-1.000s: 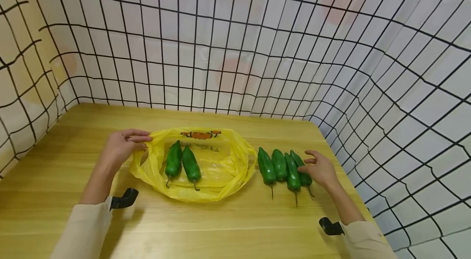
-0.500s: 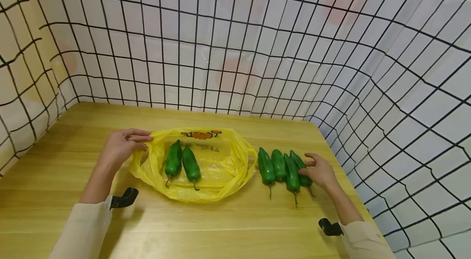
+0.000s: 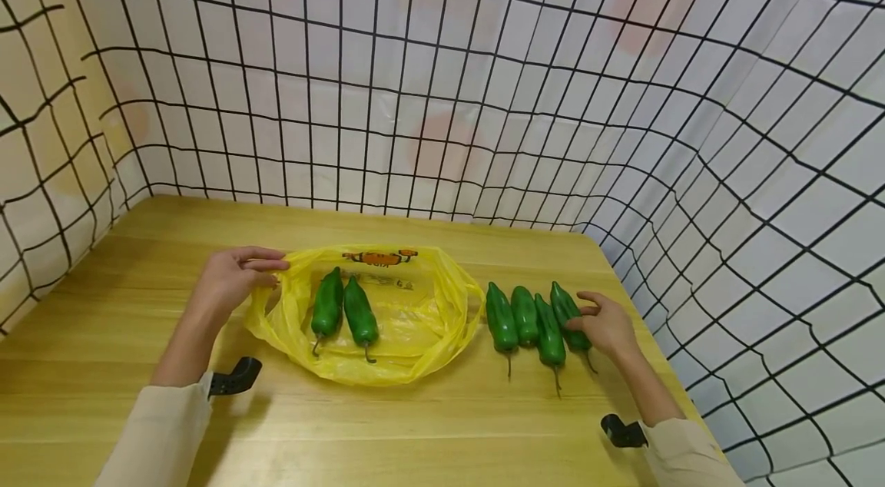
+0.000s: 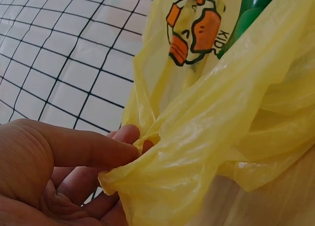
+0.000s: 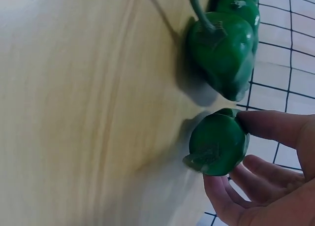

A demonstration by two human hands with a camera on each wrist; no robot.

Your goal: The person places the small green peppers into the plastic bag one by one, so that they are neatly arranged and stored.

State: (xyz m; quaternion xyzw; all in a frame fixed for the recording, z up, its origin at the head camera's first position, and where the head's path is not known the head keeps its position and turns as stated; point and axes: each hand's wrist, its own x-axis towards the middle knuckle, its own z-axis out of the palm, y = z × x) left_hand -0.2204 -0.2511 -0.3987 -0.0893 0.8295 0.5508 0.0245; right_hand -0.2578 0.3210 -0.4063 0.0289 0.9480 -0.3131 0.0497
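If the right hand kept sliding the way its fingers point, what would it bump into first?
The right hand already grips the rightmost green pepper; going on leftward it would probably meet the neighbouring pepper first, then the yellow bag.

On the wooden table (image 3: 442, 425) before us lie a yellow plastic bag (image 3: 415, 318) holding two green peppers (image 3: 343, 310), and, just to its right, a row of four peppers (image 3: 528, 316) side by side.

Green pepper (image 3: 568, 316) beside open yellow bag (image 3: 415, 318)
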